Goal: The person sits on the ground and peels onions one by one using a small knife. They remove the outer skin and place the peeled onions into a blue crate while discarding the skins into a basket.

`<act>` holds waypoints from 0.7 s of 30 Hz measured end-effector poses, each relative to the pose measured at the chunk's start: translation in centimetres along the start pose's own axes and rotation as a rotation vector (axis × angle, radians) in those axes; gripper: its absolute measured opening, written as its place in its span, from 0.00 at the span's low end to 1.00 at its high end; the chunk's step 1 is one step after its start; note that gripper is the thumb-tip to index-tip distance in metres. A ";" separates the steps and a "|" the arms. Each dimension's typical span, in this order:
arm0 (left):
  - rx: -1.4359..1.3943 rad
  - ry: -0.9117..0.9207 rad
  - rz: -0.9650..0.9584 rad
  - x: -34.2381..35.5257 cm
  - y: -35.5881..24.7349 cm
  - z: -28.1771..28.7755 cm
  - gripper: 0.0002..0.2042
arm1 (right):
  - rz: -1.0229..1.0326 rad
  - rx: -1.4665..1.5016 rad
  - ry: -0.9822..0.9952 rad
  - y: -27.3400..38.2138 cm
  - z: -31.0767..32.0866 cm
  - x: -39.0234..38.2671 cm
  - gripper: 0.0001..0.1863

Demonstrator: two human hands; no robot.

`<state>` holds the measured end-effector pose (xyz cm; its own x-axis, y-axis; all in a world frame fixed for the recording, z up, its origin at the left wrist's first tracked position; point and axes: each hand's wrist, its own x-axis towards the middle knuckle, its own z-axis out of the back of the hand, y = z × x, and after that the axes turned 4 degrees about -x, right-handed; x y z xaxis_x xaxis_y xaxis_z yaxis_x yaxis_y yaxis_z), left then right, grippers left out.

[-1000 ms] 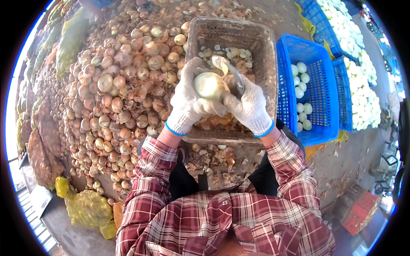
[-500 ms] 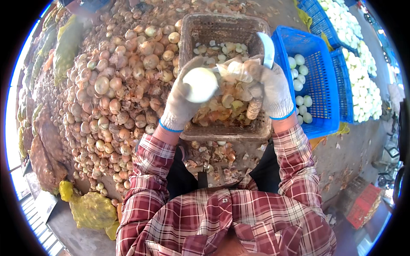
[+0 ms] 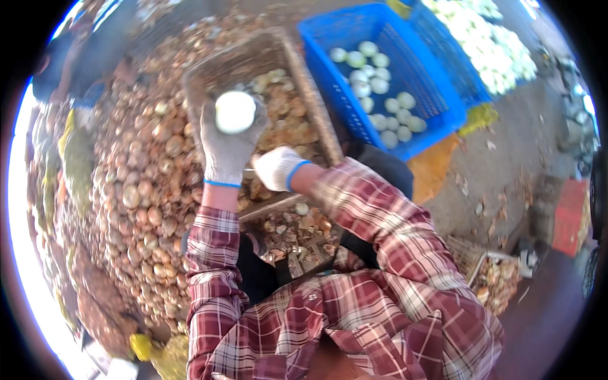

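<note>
My left hand [image 3: 229, 149], in a pale knitted glove with a blue cuff, grips a peeled white onion [image 3: 235, 112] over the brown crate [image 3: 324, 126]. Loose skins [image 3: 296, 130] and pale onion pieces lie inside that crate. Closer to me and to the right, my gloved right hand [image 3: 276, 168] is closed above the crate's near part. The knife seen in it earlier is mostly hidden now; only a thin pale edge shows beside the fingers. Right of the brown crate stands a blue crate [image 3: 329, 76] with several peeled onions [image 3: 404, 117] in it.
A wide heap of unpeeled onions [image 3: 145, 209] covers the floor at left, with filled mesh sacks [image 3: 82, 152] beyond. Another blue crate [image 3: 459, 69] and many peeled onions [image 3: 484, 44] are at far right. A red crate [image 3: 570, 218] and a basket of skins [image 3: 497, 282] stand at right.
My left hand has moved left and slightly up with the onion. My right hand has swung left and toward me, its knife turning out of clear sight. The whole view has turned and shifted.
</note>
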<state>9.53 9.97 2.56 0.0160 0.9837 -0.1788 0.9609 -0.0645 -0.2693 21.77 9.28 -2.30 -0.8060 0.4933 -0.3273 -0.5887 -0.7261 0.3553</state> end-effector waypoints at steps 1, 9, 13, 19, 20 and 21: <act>0.202 -0.008 -0.061 0.7 1.8 -2.4 0.35 | 0.055 -0.047 -0.056 -0.2 0.0 0.0 0.14; 1.146 0.140 -0.339 1.1 4.5 -9.4 0.18 | -0.149 0.064 -0.079 -2.4 0.6 -2.3 0.15; 1.251 -0.120 -0.401 -9.4 -3.8 -2.3 0.20 | -0.173 0.225 -0.500 -3.7 -3.3 -0.4 0.17; 0.732 -0.738 -0.887 -33.5 -12.4 23.2 0.11 | -0.389 0.706 -0.478 -3.2 -6.6 2.6 0.10; 0.726 -0.912 -0.861 -37.0 -13.3 24.8 0.11 | -0.446 0.815 -0.457 -3.3 -7.4 2.8 0.09; 0.489 -1.131 -0.739 -38.4 -11.3 23.6 0.12 | -0.455 0.955 -0.464 -4.2 -8.7 2.8 0.08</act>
<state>-8.47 -31.01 -9.82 -0.8827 0.1731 -0.4369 0.4587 0.1147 -0.8812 22.57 9.51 -12.36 -0.3365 0.8884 -0.3122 -0.4785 0.1243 0.8693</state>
